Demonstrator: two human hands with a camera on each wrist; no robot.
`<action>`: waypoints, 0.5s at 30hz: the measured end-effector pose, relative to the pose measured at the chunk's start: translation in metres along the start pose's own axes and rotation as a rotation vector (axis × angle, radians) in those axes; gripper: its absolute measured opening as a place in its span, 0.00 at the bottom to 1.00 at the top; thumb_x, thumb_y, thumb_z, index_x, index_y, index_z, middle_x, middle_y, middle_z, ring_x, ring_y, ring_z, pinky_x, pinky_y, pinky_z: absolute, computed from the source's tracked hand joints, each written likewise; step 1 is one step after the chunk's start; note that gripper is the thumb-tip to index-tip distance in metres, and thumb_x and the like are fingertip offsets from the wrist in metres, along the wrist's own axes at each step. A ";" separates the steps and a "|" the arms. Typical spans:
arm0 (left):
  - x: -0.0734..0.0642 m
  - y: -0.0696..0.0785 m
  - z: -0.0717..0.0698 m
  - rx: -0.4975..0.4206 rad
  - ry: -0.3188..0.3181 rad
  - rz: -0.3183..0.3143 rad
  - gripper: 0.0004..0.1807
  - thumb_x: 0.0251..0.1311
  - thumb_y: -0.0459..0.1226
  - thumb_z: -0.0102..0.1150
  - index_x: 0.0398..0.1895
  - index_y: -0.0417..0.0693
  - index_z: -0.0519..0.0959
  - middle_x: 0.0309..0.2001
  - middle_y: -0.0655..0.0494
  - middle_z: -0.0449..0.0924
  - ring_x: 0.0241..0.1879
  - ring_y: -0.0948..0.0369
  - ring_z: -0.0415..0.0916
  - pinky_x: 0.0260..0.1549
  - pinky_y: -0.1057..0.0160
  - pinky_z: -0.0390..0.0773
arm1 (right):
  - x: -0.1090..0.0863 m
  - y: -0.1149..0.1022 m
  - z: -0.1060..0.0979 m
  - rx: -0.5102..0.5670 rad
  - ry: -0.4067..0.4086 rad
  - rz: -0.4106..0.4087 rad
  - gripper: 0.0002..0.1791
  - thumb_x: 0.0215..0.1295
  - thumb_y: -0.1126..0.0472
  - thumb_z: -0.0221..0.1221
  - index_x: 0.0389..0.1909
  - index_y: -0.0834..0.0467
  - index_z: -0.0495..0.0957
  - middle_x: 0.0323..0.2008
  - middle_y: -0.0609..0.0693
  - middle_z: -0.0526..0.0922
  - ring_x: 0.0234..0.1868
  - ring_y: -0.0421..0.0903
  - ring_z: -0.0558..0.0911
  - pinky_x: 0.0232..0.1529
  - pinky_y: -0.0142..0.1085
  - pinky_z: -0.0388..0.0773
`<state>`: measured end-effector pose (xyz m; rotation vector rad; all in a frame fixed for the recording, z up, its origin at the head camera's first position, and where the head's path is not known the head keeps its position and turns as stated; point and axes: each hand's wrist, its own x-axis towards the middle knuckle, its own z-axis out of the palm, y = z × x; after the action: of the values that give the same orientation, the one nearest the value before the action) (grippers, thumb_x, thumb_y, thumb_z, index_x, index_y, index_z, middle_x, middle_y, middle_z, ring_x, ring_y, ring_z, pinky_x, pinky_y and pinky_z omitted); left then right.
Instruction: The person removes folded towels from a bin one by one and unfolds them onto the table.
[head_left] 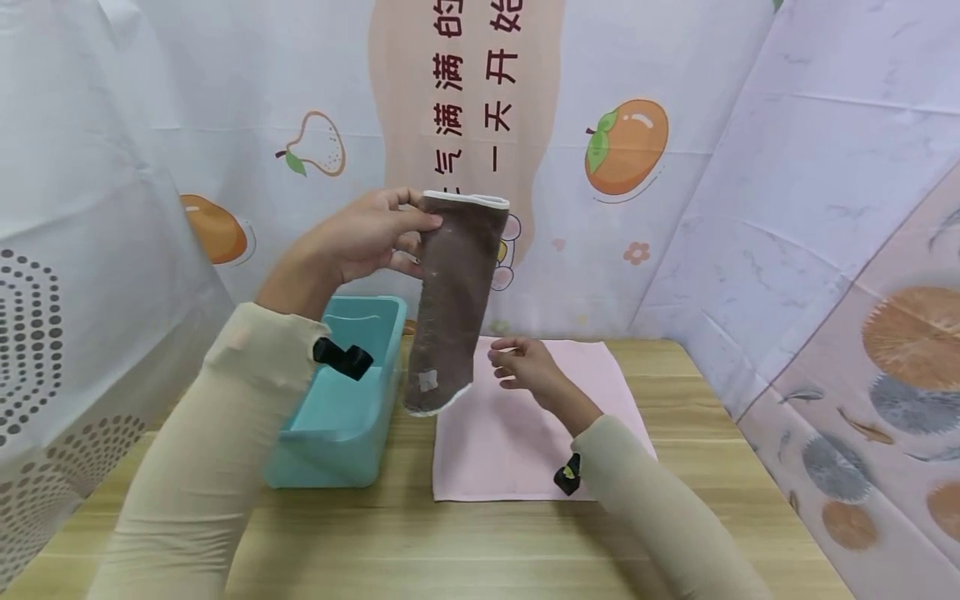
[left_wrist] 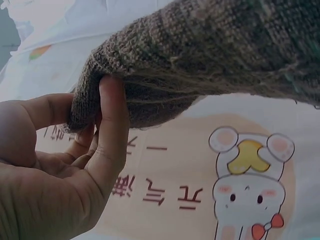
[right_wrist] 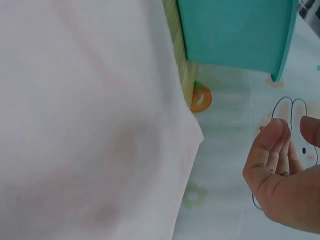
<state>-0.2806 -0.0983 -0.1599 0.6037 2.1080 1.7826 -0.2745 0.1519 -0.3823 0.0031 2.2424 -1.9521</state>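
A long brown sock-like knitted piece hangs down over the pink cloth's left edge, white trim along its top and bottom and a small pale patch near its lower end. My left hand pinches its upper left corner between thumb and fingers. In the left wrist view the knit looks coarse and fuzzy, with the left thumb and fingers on either side of its edge. My right hand, held over the pink cloth, has loosely bent fingers and nothing in them. Thumb and fingertips stand apart in the right wrist view.
A turquoise plastic bin stands left of the pink cloth, partly behind my left forearm. Both rest on a wooden table. Printed fabric curtains enclose the back and the sides.
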 end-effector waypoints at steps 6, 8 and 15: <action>0.001 -0.009 0.032 -0.060 -0.048 0.002 0.07 0.75 0.34 0.54 0.47 0.44 0.67 0.44 0.45 0.78 0.33 0.52 0.83 0.40 0.47 0.86 | -0.007 0.009 -0.037 -0.191 -0.001 -0.062 0.18 0.73 0.60 0.61 0.56 0.67 0.76 0.41 0.55 0.83 0.40 0.50 0.83 0.42 0.44 0.85; 0.000 -0.011 0.042 -0.079 -0.067 0.003 0.07 0.75 0.33 0.54 0.48 0.43 0.67 0.45 0.44 0.78 0.35 0.52 0.84 0.40 0.46 0.86 | -0.010 0.014 -0.049 -0.284 -0.010 -0.105 0.19 0.72 0.60 0.61 0.56 0.68 0.76 0.40 0.55 0.83 0.39 0.50 0.83 0.40 0.43 0.85; 0.002 -0.018 0.076 -0.129 -0.146 0.007 0.08 0.74 0.31 0.54 0.48 0.42 0.66 0.48 0.41 0.77 0.37 0.50 0.84 0.40 0.44 0.86 | -0.018 0.037 -0.091 -0.689 -0.014 -0.311 0.14 0.67 0.64 0.64 0.49 0.68 0.79 0.36 0.58 0.85 0.37 0.54 0.85 0.38 0.41 0.81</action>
<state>-0.2471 -0.0351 -0.1906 0.6853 1.8814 1.8037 -0.2640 0.2489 -0.4044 -0.4633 2.9137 -1.1673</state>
